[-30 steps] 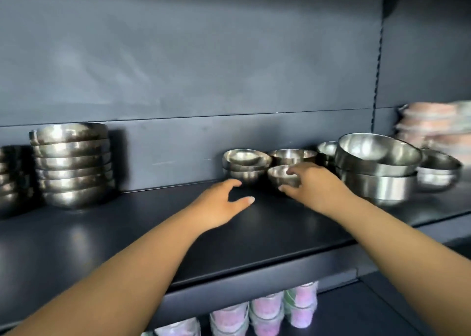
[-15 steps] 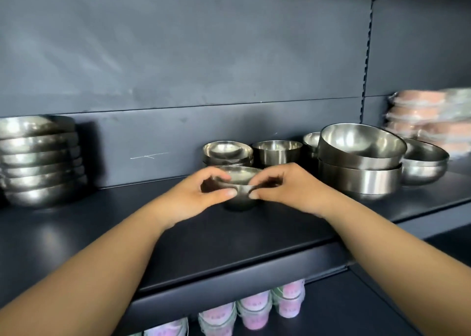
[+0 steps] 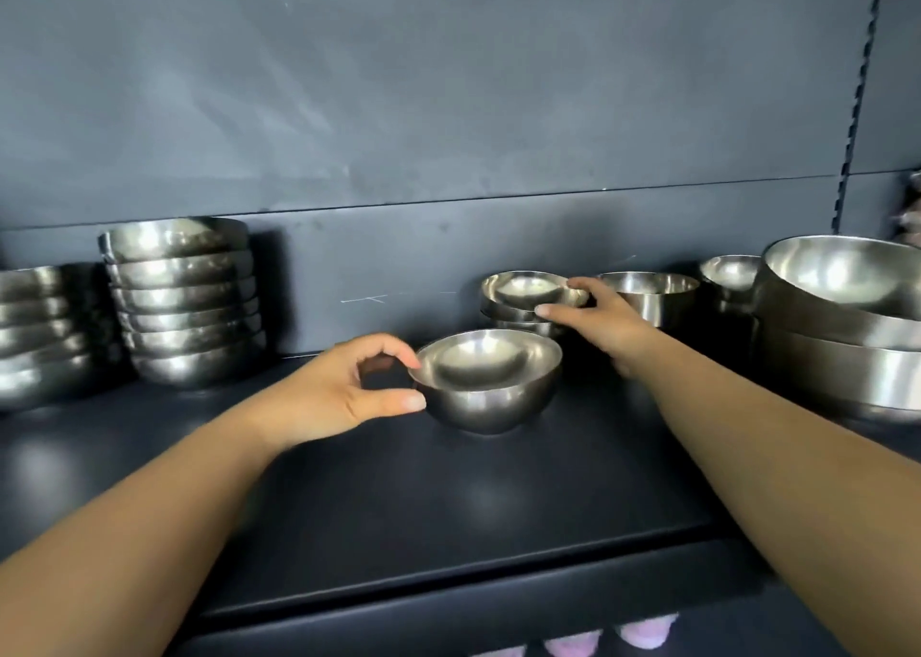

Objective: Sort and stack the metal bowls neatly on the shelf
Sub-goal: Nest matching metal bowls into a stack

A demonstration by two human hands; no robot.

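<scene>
In the head view, a small metal bowl (image 3: 487, 380) stood upright on the dark shelf (image 3: 398, 497), near its middle. The left hand (image 3: 339, 391) pinched the bowl's left rim, thumb on the outer wall and forefinger at the lip. The right hand (image 3: 600, 325) reached behind it to a short stack of small bowls (image 3: 528, 300), its fingers (image 3: 580, 285) closed on the top bowl's right rim. Taller bowl stacks (image 3: 184, 302) stood well apart at the left, large bowls (image 3: 842, 327) at the right.

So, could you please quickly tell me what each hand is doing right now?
Left hand: pinching the rim of the small bowl on the shelf.
Right hand: grip closing on the top bowl of the short stack.
</scene>
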